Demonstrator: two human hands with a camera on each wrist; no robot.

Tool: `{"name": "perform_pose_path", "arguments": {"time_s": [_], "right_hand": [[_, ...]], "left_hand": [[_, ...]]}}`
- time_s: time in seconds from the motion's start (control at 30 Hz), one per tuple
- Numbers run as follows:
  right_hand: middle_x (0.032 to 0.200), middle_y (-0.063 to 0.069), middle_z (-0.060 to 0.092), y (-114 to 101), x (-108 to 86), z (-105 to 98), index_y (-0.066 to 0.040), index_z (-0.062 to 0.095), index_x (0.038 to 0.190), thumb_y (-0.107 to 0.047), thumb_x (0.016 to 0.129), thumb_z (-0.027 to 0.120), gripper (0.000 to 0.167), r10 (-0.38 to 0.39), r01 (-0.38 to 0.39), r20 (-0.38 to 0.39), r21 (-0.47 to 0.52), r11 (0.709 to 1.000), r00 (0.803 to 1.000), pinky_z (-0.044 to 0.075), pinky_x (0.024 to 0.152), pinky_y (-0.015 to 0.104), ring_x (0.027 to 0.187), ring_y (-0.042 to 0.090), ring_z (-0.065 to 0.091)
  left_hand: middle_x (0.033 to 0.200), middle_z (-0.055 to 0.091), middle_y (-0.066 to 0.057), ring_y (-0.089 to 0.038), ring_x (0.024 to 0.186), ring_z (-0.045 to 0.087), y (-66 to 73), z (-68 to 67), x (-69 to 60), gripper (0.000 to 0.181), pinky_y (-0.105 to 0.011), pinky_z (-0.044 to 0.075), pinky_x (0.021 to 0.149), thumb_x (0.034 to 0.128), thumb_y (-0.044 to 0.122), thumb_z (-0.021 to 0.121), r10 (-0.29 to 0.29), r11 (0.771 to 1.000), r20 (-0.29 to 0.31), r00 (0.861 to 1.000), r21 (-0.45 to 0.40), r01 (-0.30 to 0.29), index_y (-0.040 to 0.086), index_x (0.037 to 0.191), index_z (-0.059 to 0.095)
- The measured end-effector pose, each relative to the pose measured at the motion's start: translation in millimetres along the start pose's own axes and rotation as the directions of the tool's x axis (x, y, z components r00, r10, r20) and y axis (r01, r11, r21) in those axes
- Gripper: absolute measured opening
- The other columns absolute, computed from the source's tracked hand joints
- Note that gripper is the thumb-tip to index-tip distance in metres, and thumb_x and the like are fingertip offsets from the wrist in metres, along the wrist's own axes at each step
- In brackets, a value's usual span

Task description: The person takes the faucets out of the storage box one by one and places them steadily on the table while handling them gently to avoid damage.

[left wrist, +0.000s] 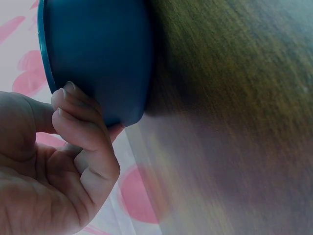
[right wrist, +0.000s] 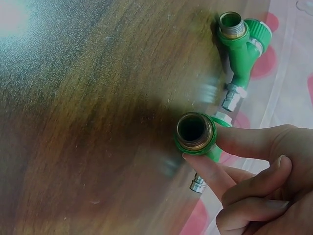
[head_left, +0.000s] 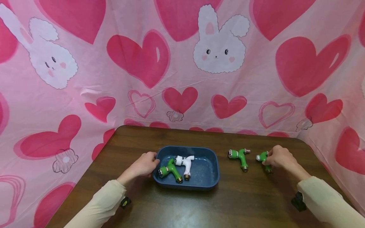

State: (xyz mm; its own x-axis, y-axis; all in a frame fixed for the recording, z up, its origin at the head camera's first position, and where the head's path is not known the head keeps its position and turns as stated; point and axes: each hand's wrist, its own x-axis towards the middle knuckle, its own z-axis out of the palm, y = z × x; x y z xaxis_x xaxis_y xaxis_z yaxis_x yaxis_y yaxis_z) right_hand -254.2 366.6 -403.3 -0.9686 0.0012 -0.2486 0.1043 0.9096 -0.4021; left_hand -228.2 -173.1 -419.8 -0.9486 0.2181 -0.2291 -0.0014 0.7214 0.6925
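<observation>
My left hand (head_left: pixel 144 164) grips the left end of a blue plastic basin (head_left: pixel 206 169). In the left wrist view, bent fingers (left wrist: pixel 88 134) lie against the basin's outer wall (left wrist: pixel 102 54) near its rim. Inside the basin lie a green tap (head_left: pixel 172 169) and a white tap (head_left: pixel 187 164), side by side at the left. At the right of the table, my right hand (head_left: pixel 280 158) pinches another green tap (head_left: pixel 263 156) between thumb and finger. The right wrist view shows this tap's brass threaded end (right wrist: pixel 195 132) facing the camera; the hand partly hides its body.
One more green tap (head_left: pixel 241 155), with a metal nozzle, lies on the brown wooden table (head_left: pixel 159 205) between the basin and my right hand. A pink cloth (head_left: pixel 182 76) printed with hearts and rabbits hangs behind the table and along both sides.
</observation>
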Motion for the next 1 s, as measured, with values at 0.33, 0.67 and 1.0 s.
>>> {"name": "perform_pose_path", "arguments": {"time_s": [0.33,0.67,1.0], "right_hand": [[0.069,0.001,0.061,0.3,0.9,-2.2,-0.004,0.071,0.079,-0.019,0.087,0.082,0.02,-0.006,0.006,-0.01,-0.017,1.0,1.0,0.043,0.058,0.036,0.068,0.021,0.056],[0.069,0.001,0.062,4.3,4.8,0.7,-0.004,0.072,0.079,-0.018,0.086,0.082,0.018,-0.011,0.011,0.006,-0.004,1.0,1.0,0.044,0.057,0.036,0.066,0.02,0.058],[0.067,0.001,0.061,5.0,5.4,2.1,-0.004,0.071,0.079,-0.018,0.086,0.082,0.019,0.0,-0.001,0.017,0.017,1.0,1.0,0.044,0.057,0.035,0.064,0.019,0.058]], "left_hand": [[0.067,0.059,-0.011,-0.019,0.043,0.054,0.0,-0.7,1.9,0.024,-0.027,0.048,0.045,0.108,0.012,0.059,0.013,1.0,-0.005,1.0,0.012,-0.013,-0.005,0.125,0.062],[0.065,0.059,-0.01,-0.019,0.043,0.054,-1.4,-0.2,2.3,0.023,-0.027,0.047,0.044,0.1078,0.013,0.06,0.011,1.0,-0.001,1.0,0.017,-0.011,-0.003,0.125,0.062],[0.067,0.059,-0.011,-0.02,0.044,0.053,-0.6,-0.3,0.3,0.025,-0.027,0.048,0.046,0.1081,0.013,0.059,-0.017,1.0,0.009,1.0,0.009,0.017,-0.003,0.127,0.061]]}}
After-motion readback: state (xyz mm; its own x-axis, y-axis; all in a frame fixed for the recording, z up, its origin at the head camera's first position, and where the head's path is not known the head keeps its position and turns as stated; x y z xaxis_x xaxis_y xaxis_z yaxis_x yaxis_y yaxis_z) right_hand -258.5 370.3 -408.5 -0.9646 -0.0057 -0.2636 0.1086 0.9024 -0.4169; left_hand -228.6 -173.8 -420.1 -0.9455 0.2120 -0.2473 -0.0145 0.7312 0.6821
